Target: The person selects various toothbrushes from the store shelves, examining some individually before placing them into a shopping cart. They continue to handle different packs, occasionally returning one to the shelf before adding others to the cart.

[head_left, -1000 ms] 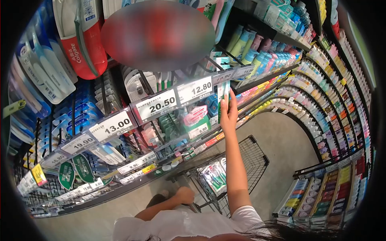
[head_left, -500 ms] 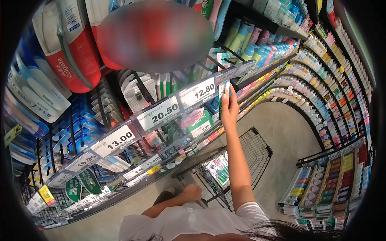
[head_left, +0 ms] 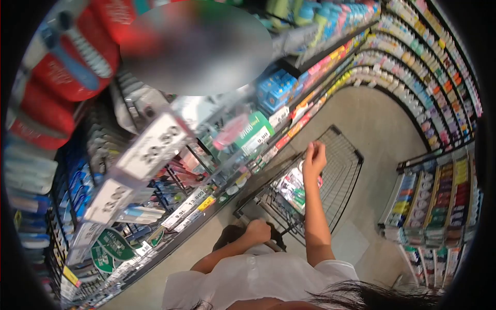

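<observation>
My left hand (head_left: 258,232) is closed round the handle of a wire shopping cart (head_left: 341,199), low in front of my body. Above the cart basket hangs my right hand (head_left: 314,161), its fingers curled together. No package shows clearly in it, and the inside of the grip is hidden. Beneath and beside the right wrist, several packages (head_left: 291,192) in white, green and red lie in the cart, partly covered by the forearm.
A shelf with toothbrush packs (head_left: 77,62) and price tags (head_left: 152,147) runs along the left, close to my arm. Blue boxes (head_left: 278,89) sit further along it. Curved shelving (head_left: 413,98) and a low display (head_left: 434,201) stand on the right.
My right hand has left the narrow package at the shelf edge and come down and right, over the cart. My left hand stays at the cart handle. The view has shifted.
</observation>
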`<state>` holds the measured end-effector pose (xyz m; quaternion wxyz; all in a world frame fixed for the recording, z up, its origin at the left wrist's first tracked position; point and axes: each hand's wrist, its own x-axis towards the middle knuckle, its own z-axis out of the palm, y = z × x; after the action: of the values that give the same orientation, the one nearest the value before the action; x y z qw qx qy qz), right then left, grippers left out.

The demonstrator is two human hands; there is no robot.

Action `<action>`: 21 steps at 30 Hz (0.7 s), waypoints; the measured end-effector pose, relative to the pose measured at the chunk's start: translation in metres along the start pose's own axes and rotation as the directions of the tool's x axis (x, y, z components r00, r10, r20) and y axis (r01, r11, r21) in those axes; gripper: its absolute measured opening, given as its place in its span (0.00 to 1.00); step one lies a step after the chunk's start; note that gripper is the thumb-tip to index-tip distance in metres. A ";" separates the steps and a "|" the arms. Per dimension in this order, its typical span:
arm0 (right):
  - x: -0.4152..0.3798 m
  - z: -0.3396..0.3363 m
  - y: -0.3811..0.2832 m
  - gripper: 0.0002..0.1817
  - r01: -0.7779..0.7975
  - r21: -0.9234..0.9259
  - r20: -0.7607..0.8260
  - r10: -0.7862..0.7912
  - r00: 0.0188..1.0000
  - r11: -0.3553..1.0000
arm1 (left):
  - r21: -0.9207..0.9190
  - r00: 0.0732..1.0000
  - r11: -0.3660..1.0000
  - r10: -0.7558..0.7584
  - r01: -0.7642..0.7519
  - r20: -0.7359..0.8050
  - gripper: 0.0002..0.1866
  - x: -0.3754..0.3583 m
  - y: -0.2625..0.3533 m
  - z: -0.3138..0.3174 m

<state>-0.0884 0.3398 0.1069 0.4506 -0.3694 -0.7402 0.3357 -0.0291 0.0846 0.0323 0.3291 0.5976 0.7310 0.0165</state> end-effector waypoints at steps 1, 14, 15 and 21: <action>-0.019 -0.012 0.039 0.06 -0.064 -0.080 0.016 0.066 0.998 0.995 | 0.024 0.999 0.999 0.032 -0.033 0.033 0.10 -0.002 0.000 -0.005; -0.266 -0.032 0.465 0.24 -0.075 -0.883 0.402 0.827 0.393 0.464 | -0.061 0.994 0.993 -0.093 0.097 0.056 0.05 0.001 0.017 0.010; -0.271 -0.027 0.468 0.24 -0.092 -0.876 0.408 0.828 0.385 0.474 | -0.062 0.992 0.992 -0.105 0.110 0.073 0.05 0.003 0.018 0.010; -0.260 -0.016 0.462 0.15 0.008 -0.880 0.424 0.776 0.466 0.476 | -0.091 0.968 0.986 -0.120 0.143 0.218 0.05 0.013 0.018 0.007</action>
<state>0.1227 0.3537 -0.3789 -0.2494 -0.5135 -0.7955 0.2032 -0.0107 0.0986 0.0279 0.4368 0.5277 0.7279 -0.0304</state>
